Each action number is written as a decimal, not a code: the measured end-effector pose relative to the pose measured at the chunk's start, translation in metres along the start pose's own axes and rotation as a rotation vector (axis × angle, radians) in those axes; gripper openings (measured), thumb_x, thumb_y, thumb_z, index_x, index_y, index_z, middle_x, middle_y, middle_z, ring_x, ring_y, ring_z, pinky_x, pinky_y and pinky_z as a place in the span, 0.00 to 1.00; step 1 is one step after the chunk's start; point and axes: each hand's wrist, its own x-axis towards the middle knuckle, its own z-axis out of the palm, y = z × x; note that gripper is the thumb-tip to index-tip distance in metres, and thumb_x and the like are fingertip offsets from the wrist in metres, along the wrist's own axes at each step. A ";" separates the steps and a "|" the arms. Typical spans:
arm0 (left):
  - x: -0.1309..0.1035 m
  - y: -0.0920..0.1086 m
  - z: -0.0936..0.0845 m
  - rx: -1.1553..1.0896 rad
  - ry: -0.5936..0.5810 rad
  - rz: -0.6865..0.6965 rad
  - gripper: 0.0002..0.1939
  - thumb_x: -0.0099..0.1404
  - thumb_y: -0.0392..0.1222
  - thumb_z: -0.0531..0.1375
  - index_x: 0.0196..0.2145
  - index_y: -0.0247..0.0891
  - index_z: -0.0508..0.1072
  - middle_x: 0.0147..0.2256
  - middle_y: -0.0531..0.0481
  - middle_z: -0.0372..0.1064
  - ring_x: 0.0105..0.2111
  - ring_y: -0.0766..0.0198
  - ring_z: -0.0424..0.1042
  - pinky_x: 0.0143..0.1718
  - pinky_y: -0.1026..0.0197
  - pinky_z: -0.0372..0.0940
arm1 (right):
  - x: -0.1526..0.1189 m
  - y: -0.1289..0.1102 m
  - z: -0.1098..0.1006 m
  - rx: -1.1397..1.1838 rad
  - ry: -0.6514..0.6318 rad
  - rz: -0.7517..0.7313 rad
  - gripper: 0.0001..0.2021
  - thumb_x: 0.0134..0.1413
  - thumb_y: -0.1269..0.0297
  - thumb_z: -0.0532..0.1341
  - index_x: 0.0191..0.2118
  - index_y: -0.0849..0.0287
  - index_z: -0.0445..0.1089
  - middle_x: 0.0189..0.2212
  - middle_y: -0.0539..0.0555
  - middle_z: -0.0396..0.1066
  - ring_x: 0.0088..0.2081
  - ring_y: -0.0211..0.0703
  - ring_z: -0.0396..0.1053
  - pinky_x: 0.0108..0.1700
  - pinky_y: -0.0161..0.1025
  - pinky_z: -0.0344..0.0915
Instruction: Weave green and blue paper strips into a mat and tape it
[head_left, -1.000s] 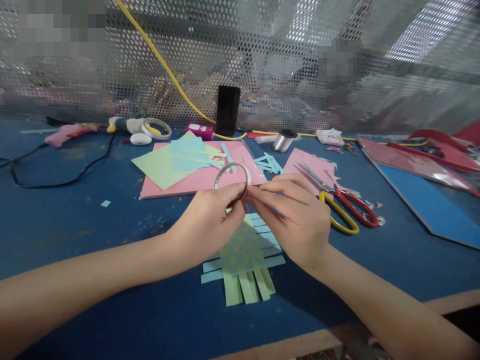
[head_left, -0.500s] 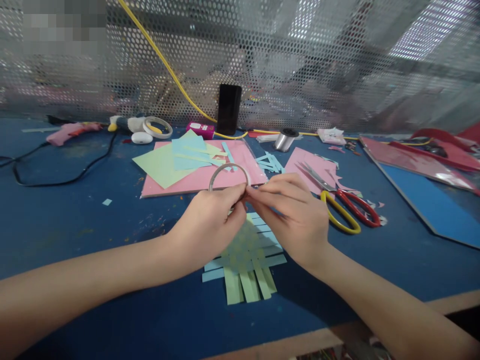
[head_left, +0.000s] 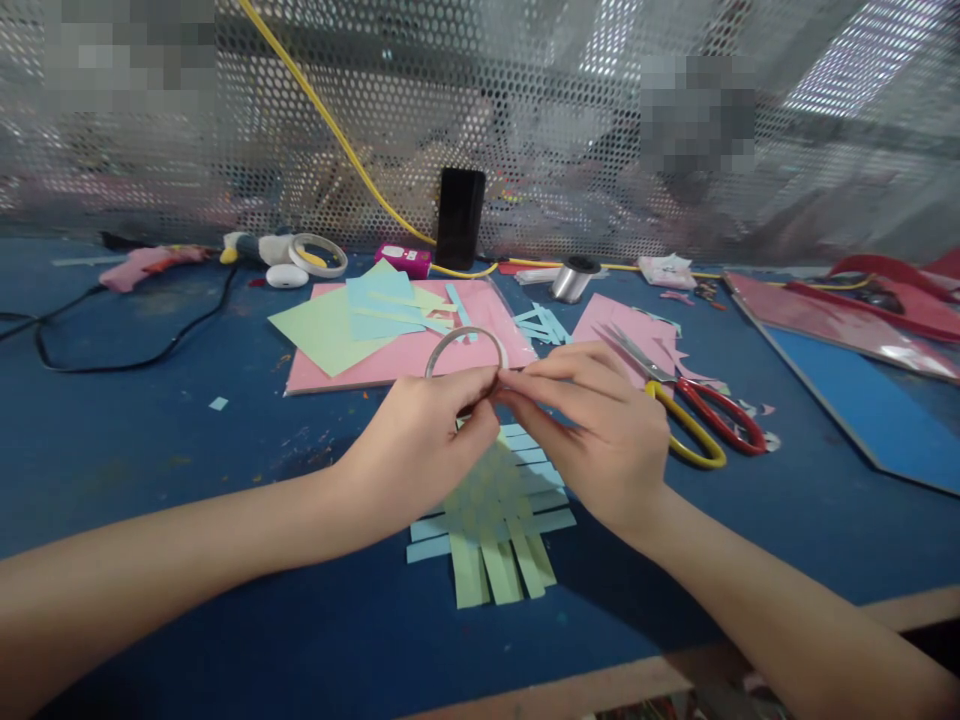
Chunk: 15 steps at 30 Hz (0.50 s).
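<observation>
My left hand [head_left: 416,450] grips a roll of tape [head_left: 465,338], whose upper rim stands up above the fingers. Thumb and fingertips of my right hand [head_left: 600,430] are pinched together at the roll's right side; what lies between them is too small to make out. Below both hands, a woven mat of green and blue paper strips [head_left: 487,510] lies on the blue table [head_left: 300,640], its loose ends spread at the bottom and sides. My hands hide part of its upper area.
Scissors [head_left: 694,420] with yellow and red handles lie right of my right hand. Behind are a pink pack [head_left: 322,370] under coloured sheets, a black phone [head_left: 459,220], a wire spool [head_left: 574,280] and a pink glue gun [head_left: 154,268]. A blue board [head_left: 870,400] lies far right.
Both hands and the tape roll have shifted slightly right in view, and most of the scene has shifted a little the same way. The grip looks the same.
</observation>
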 end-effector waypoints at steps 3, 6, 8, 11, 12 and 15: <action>0.000 -0.001 0.000 -0.030 0.002 -0.018 0.11 0.69 0.32 0.53 0.34 0.35 0.75 0.25 0.58 0.66 0.22 0.72 0.56 0.23 0.65 0.51 | 0.000 0.001 0.001 -0.022 -0.005 -0.030 0.08 0.61 0.72 0.68 0.42 0.51 0.80 0.33 0.53 0.81 0.38 0.47 0.74 0.41 0.46 0.74; 0.001 0.000 -0.001 -0.037 -0.013 -0.041 0.11 0.68 0.32 0.53 0.34 0.36 0.76 0.26 0.57 0.67 0.23 0.71 0.58 0.23 0.64 0.50 | 0.000 0.001 0.001 -0.040 -0.010 -0.044 0.08 0.62 0.73 0.67 0.41 0.51 0.79 0.34 0.52 0.81 0.39 0.47 0.74 0.42 0.47 0.74; 0.002 0.000 -0.003 -0.027 -0.021 -0.041 0.11 0.68 0.32 0.53 0.31 0.36 0.74 0.25 0.57 0.64 0.23 0.71 0.58 0.23 0.64 0.49 | 0.000 0.000 0.001 -0.047 -0.013 -0.061 0.08 0.63 0.73 0.66 0.41 0.51 0.79 0.34 0.52 0.81 0.39 0.47 0.74 0.43 0.47 0.73; 0.004 0.000 -0.005 -0.019 -0.027 -0.026 0.12 0.68 0.32 0.54 0.28 0.36 0.72 0.24 0.58 0.60 0.23 0.72 0.55 0.22 0.65 0.48 | 0.000 -0.001 0.001 -0.050 -0.016 -0.074 0.08 0.63 0.74 0.65 0.40 0.52 0.78 0.34 0.52 0.81 0.39 0.47 0.74 0.43 0.47 0.73; 0.005 0.000 -0.006 -0.021 -0.033 -0.026 0.12 0.69 0.32 0.54 0.29 0.36 0.72 0.24 0.58 0.60 0.22 0.72 0.54 0.22 0.65 0.48 | 0.000 0.000 0.001 -0.052 -0.007 -0.081 0.08 0.63 0.75 0.65 0.40 0.52 0.77 0.34 0.52 0.81 0.39 0.47 0.74 0.42 0.47 0.73; 0.004 0.004 -0.009 -0.030 -0.059 -0.028 0.11 0.68 0.31 0.54 0.31 0.36 0.74 0.25 0.58 0.62 0.23 0.72 0.52 0.22 0.65 0.47 | -0.001 0.001 0.001 -0.071 0.030 -0.122 0.10 0.61 0.77 0.66 0.39 0.52 0.77 0.33 0.52 0.82 0.38 0.47 0.75 0.41 0.47 0.72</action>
